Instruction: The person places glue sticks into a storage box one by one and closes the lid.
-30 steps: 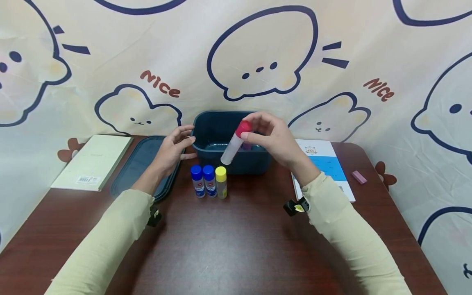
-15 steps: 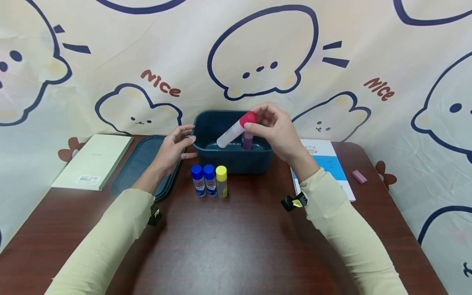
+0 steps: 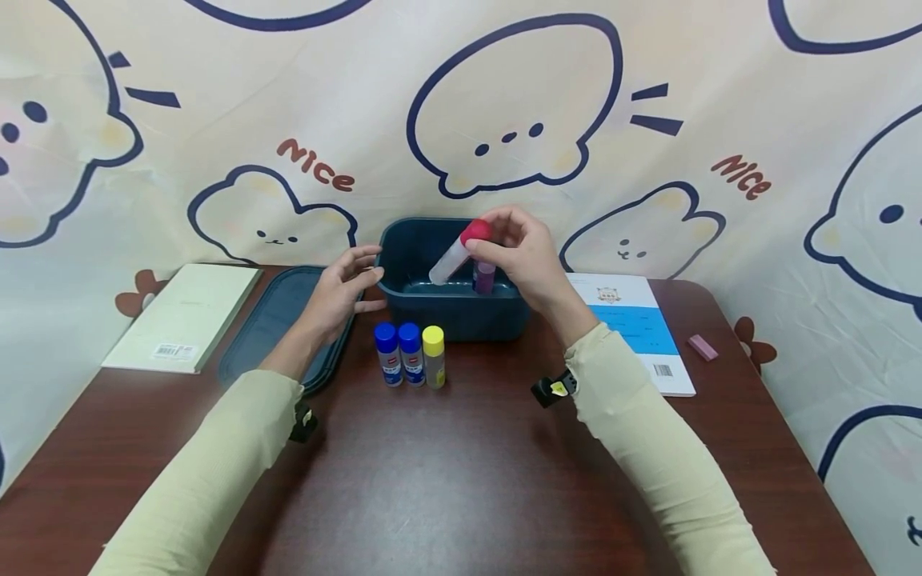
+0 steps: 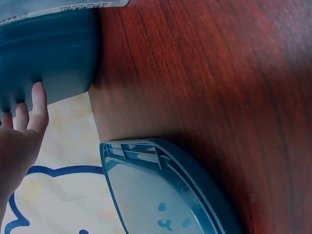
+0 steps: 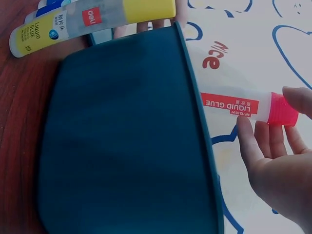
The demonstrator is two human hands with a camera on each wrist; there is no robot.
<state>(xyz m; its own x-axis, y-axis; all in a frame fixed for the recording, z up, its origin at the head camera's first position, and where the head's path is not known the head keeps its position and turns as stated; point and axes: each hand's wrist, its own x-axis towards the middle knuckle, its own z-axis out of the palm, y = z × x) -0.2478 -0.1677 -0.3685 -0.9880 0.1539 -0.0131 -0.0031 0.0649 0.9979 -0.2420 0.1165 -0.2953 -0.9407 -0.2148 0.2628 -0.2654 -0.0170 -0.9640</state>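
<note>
In my right hand (image 3: pixel 524 254) I pinch a liquid glue bottle (image 5: pixel 229 105) by its red cap (image 3: pixel 475 232). The bottle slants down to the left over the opening of the dark teal bin (image 3: pixel 454 318). A purple glue bottle (image 3: pixel 484 278) stands inside the bin. My left hand (image 3: pixel 337 290) is spread at the bin's left end, and its fingertips (image 4: pixel 39 90) touch the outer wall. In front of the bin, two blue-capped glue bottles (image 3: pixel 399 356) and a yellow-capped one (image 3: pixel 434 358) stand upright in a row.
A teal lid (image 3: pixel 274 320) lies left of the bin, partly behind my left arm. Farther left is a pale green book (image 3: pixel 183 316). To the right lie a white and blue booklet (image 3: pixel 637 328) and a pink eraser (image 3: pixel 702 347). A printed curtain (image 3: pixel 461 104) hangs behind the table.
My right hand has brought the red-capped glue bottle up and back over the bin, tipping it more, then slightly left and lower. My left hand stays at the bin.
</note>
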